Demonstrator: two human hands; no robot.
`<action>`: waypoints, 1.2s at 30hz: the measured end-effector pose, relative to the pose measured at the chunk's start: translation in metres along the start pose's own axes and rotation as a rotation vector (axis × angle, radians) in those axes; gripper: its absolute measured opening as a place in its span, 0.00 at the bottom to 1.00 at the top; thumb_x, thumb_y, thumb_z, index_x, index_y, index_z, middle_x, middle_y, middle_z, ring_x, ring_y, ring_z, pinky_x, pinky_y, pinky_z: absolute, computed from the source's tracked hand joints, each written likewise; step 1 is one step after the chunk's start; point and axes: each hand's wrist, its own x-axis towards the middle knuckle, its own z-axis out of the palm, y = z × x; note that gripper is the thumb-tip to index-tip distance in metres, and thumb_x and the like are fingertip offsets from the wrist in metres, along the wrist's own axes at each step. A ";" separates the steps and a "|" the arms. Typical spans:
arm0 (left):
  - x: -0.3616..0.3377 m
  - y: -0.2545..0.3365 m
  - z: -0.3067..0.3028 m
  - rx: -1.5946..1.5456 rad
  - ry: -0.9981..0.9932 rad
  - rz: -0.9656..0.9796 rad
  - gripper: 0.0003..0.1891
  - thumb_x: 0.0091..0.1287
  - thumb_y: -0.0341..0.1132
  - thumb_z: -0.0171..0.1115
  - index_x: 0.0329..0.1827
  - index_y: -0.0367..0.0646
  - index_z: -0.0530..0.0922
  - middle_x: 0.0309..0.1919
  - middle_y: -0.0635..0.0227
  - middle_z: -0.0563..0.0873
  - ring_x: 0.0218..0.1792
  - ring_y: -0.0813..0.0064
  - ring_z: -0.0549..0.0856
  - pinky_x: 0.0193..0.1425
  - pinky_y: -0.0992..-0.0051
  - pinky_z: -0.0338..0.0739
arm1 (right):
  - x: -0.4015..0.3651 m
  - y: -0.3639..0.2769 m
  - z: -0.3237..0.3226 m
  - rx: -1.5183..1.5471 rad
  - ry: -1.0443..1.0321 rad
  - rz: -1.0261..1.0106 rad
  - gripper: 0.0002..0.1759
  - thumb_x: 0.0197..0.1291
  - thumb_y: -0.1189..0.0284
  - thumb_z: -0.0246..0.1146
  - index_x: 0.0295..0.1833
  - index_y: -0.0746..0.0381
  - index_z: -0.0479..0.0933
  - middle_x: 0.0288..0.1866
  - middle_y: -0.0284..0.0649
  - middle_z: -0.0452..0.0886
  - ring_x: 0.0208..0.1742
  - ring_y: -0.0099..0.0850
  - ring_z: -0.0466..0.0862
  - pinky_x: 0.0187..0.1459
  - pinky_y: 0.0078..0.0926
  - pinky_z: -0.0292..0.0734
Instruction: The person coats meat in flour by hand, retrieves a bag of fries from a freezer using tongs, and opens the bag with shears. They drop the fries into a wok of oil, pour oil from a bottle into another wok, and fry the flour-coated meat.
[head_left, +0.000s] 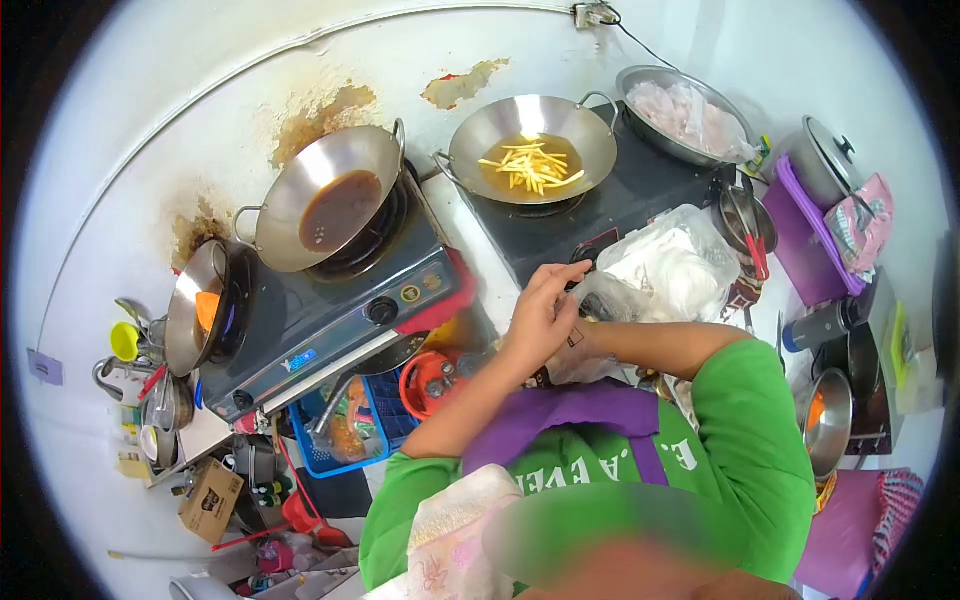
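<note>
My left hand (545, 312) reaches over the front of the right stove (660, 190), its fingers stretched out beside the control knob (573, 285). Whether the fingertips touch the knob I cannot make out. My right forearm (655, 347) crosses in from the right, and my right hand is mostly hidden behind the left wrist. Next to both hands lies a clear plastic bag (690, 255) of white, powdery-looking stuff. Beyond them on the right stove, a wok (595, 140) holds pale potato strips (535, 166) in yellowish oil.
A second wok (350, 155) with brown liquid sits on the left stove (330, 345). A metal basin (640, 80) of bagged pale food stands at the back right. Red-handled tongs (757, 257) and a purple bin (800, 230) are to the right; a blue basket (315, 468) is below left.
</note>
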 end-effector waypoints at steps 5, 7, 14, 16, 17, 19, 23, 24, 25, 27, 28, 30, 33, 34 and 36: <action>-0.003 -0.003 -0.003 0.045 -0.126 0.177 0.20 0.56 0.20 0.53 0.52 0.45 0.77 0.47 0.61 0.74 0.40 0.66 0.79 0.43 0.73 0.74 | -0.002 -0.010 0.000 -0.001 -0.015 0.040 0.20 0.49 0.74 0.58 0.50 0.65 0.74 0.38 0.48 0.81 0.40 0.41 0.82 0.45 0.35 0.75; -0.009 0.005 -0.007 0.107 -0.222 0.169 0.20 0.54 0.22 0.55 0.52 0.45 0.77 0.49 0.59 0.75 0.44 0.61 0.79 0.48 0.69 0.74 | -0.001 -0.014 0.001 -0.005 -0.026 0.049 0.21 0.48 0.74 0.59 0.51 0.65 0.73 0.38 0.48 0.81 0.40 0.41 0.82 0.45 0.36 0.75; -0.002 -0.005 -0.025 0.346 -0.268 0.179 0.21 0.50 0.25 0.56 0.51 0.43 0.77 0.49 0.55 0.78 0.51 0.55 0.77 0.56 0.65 0.72 | 0.004 -0.026 -0.033 -0.047 -0.109 0.112 0.24 0.44 0.72 0.62 0.51 0.65 0.72 0.38 0.49 0.80 0.39 0.44 0.81 0.44 0.38 0.75; 0.005 -0.012 -0.031 0.391 -0.184 0.194 0.19 0.51 0.24 0.55 0.48 0.43 0.78 0.47 0.56 0.79 0.49 0.55 0.78 0.53 0.65 0.73 | 0.000 -0.033 -0.062 -0.047 -0.152 0.127 0.25 0.43 0.72 0.63 0.52 0.66 0.72 0.38 0.50 0.80 0.39 0.44 0.81 0.43 0.38 0.75; 0.009 -0.016 -0.034 0.417 -0.131 0.199 0.17 0.52 0.23 0.54 0.46 0.43 0.80 0.46 0.56 0.79 0.46 0.56 0.79 0.50 0.65 0.74 | -0.004 -0.038 -0.078 -0.034 -0.176 0.129 0.26 0.43 0.71 0.63 0.52 0.66 0.71 0.38 0.50 0.80 0.39 0.45 0.81 0.43 0.39 0.75; 0.018 -0.028 -0.041 0.488 -0.114 0.177 0.16 0.54 0.22 0.53 0.44 0.41 0.81 0.45 0.58 0.80 0.43 0.57 0.81 0.48 0.67 0.76 | -0.014 -0.042 -0.105 0.027 -0.201 0.136 0.24 0.40 0.68 0.65 0.47 0.64 0.74 0.38 0.49 0.80 0.39 0.45 0.81 0.42 0.39 0.76; 0.027 -0.044 -0.047 0.248 -0.179 0.117 0.16 0.56 0.22 0.52 0.46 0.41 0.80 0.45 0.59 0.80 0.43 0.59 0.81 0.47 0.70 0.75 | -0.033 -0.020 -0.121 0.259 0.023 0.054 0.18 0.38 0.71 0.64 0.41 0.62 0.78 0.36 0.45 0.80 0.38 0.41 0.81 0.43 0.34 0.75; 0.028 -0.043 -0.046 0.217 -0.182 0.111 0.16 0.56 0.22 0.52 0.46 0.41 0.80 0.45 0.59 0.80 0.43 0.60 0.81 0.47 0.70 0.75 | -0.036 -0.018 -0.124 0.327 0.059 0.079 0.18 0.38 0.72 0.64 0.41 0.61 0.78 0.35 0.44 0.80 0.38 0.39 0.81 0.43 0.32 0.75; 0.029 -0.043 -0.045 0.187 -0.184 0.104 0.16 0.56 0.21 0.51 0.47 0.41 0.80 0.45 0.59 0.80 0.43 0.61 0.81 0.47 0.71 0.74 | -0.038 -0.017 -0.127 0.369 0.089 0.098 0.17 0.39 0.74 0.64 0.40 0.61 0.78 0.35 0.42 0.80 0.38 0.36 0.80 0.43 0.30 0.75; 0.031 -0.044 -0.043 0.154 -0.198 0.096 0.17 0.56 0.21 0.51 0.47 0.41 0.80 0.45 0.59 0.79 0.44 0.62 0.80 0.47 0.71 0.74 | -0.041 -0.016 -0.132 0.455 0.151 0.135 0.16 0.39 0.77 0.63 0.40 0.61 0.77 0.34 0.39 0.80 0.38 0.31 0.80 0.42 0.26 0.75; 0.032 -0.044 -0.042 0.151 -0.208 0.095 0.17 0.56 0.21 0.51 0.47 0.40 0.80 0.45 0.59 0.79 0.44 0.63 0.80 0.48 0.72 0.74 | -0.042 -0.016 -0.135 0.498 0.141 0.159 0.15 0.40 0.77 0.63 0.39 0.61 0.77 0.34 0.38 0.79 0.37 0.28 0.79 0.42 0.25 0.74; 0.035 -0.047 -0.042 0.131 -0.206 0.076 0.17 0.56 0.21 0.52 0.48 0.39 0.79 0.46 0.59 0.79 0.45 0.64 0.80 0.48 0.72 0.73 | -0.044 -0.019 -0.146 0.585 0.120 0.203 0.13 0.42 0.78 0.62 0.39 0.61 0.77 0.34 0.35 0.79 0.37 0.24 0.78 0.41 0.22 0.74; 0.038 -0.056 -0.045 0.054 -0.185 -0.041 0.17 0.57 0.23 0.53 0.49 0.38 0.78 0.47 0.60 0.79 0.46 0.65 0.80 0.50 0.74 0.73 | -0.042 -0.031 -0.172 0.710 0.149 0.258 0.11 0.44 0.79 0.62 0.38 0.61 0.77 0.34 0.32 0.79 0.38 0.20 0.76 0.40 0.20 0.73; 0.038 -0.057 -0.046 0.010 -0.184 -0.123 0.17 0.57 0.23 0.54 0.50 0.38 0.78 0.47 0.60 0.79 0.46 0.66 0.80 0.51 0.75 0.72 | -0.040 -0.031 -0.180 0.749 0.164 0.256 0.11 0.45 0.79 0.62 0.38 0.61 0.77 0.34 0.32 0.78 0.38 0.19 0.76 0.40 0.20 0.72; 0.037 -0.065 -0.046 -0.082 -0.167 -0.233 0.17 0.57 0.24 0.54 0.50 0.39 0.78 0.48 0.60 0.79 0.46 0.67 0.79 0.52 0.76 0.72 | -0.030 -0.021 -0.197 0.823 0.196 0.248 0.10 0.46 0.80 0.61 0.37 0.61 0.76 0.34 0.31 0.78 0.38 0.19 0.76 0.39 0.20 0.72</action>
